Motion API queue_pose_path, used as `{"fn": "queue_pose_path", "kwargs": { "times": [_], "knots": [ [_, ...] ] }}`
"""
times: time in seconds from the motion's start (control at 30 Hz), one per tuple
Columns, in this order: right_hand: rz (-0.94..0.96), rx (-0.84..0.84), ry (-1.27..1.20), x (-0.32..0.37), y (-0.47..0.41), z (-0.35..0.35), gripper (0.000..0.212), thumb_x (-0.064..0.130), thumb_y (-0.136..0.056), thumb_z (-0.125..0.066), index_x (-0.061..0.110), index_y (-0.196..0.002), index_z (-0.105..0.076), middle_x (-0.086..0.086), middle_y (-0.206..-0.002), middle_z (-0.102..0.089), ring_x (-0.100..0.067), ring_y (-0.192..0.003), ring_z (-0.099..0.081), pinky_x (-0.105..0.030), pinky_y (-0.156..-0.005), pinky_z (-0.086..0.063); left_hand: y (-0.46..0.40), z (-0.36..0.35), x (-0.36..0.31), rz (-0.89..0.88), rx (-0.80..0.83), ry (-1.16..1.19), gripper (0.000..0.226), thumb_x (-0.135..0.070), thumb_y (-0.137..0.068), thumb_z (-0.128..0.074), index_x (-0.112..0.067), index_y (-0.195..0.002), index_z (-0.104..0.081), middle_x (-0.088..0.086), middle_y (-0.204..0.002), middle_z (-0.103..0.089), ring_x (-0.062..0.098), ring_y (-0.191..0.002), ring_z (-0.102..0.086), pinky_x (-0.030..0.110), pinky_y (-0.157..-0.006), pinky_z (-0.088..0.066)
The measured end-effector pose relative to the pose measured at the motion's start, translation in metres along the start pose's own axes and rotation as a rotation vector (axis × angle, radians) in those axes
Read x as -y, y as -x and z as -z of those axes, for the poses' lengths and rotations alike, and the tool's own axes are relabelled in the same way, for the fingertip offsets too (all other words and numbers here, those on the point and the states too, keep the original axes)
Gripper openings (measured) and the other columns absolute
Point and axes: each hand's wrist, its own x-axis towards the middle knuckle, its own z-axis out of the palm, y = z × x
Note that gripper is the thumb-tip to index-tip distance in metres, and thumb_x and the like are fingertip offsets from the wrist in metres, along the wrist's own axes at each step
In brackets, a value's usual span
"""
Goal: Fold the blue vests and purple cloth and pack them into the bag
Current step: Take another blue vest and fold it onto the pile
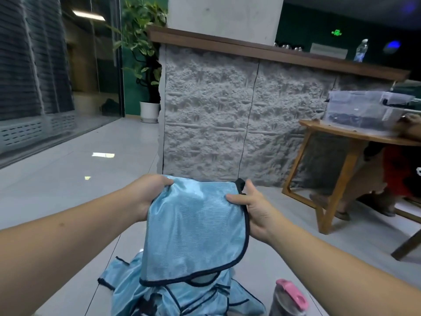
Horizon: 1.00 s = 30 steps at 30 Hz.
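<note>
The vest (pixel 193 226) hangs in the air near the middle of the view, pinched at its top corners so that its own weight pulls it flat. The left hand (pixel 145 195) grips the left corner with curled fingers; the right hand (pixel 252 208) pinches the right, dark-trimmed edge under the thumb. This looks like a hold for squaring up a fold. More vests (pixel 182 295) lie heaped on the floor (pixel 68 179) just below, probably waiting. No bag or purple cloth shows.

Left hand (pixel 145 192) and right hand (pixel 255 208) hold a folded blue vest (pixel 196 229) up.
</note>
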Motion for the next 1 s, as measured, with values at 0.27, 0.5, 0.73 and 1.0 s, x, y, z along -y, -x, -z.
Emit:
{"fn": "queue_pose_path", "kwargs": {
  "times": [0.27,0.5,0.73,1.0],
  "knots": [
    [0.165,0.021,0.354,0.040,0.001,-0.012,0.053,-0.017,-0.090,-0.066,0.026,-0.116,-0.080,-0.019,-0.119,-0.073,-0.036,-0.085,-0.075,-0.043,-0.080,-0.065,-0.007,0.002,-0.010,-0.056,0.042,-0.097,0.037,-0.001,-0.107,-0.045,-0.018,-0.132,-0.066,0.015,-0.118,-0.069,0.038,-0.109,-0.069,0.051,-0.087,-0.059],
    [0.173,0.067,0.605,0.060,0.006,-0.014,0.032,-0.011,-0.092,-0.069,0.011,-0.112,-0.080,-0.016,-0.116,-0.076,-0.038,-0.097,-0.077,-0.045,-0.082,-0.065,0.009,0.004,-0.026,-0.092,0.416,0.051,0.068,-0.010,-0.062,-0.088,-0.004,-0.127,-0.071,0.019,-0.126,-0.072,0.030,-0.106,-0.073,0.039,-0.084,-0.063],
    [0.157,0.036,0.556,0.060,0.009,-0.011,0.037,-0.017,-0.083,-0.074,0.008,-0.110,-0.073,-0.021,-0.104,-0.077,-0.038,-0.085,-0.077,-0.048,-0.078,-0.065,0.013,-0.004,-0.026,-0.140,0.374,0.180,0.044,0.015,-0.091,-0.053,-0.010,-0.127,-0.059,0.024,-0.113,-0.075,0.032,-0.079,-0.075,0.043,-0.069,-0.064],
    [0.041,0.105,0.883,0.065,0.021,-0.017,0.041,0.006,-0.087,-0.083,0.026,-0.122,-0.074,-0.006,-0.107,-0.080,-0.028,-0.093,-0.079,-0.049,-0.084,-0.065,0.019,-0.006,-0.026,-0.193,0.388,0.156,0.028,0.013,-0.093,-0.053,-0.016,-0.093,-0.053,0.020,-0.089,-0.066,0.030,-0.070,-0.068,0.037,-0.059,-0.062]
  ]
}}
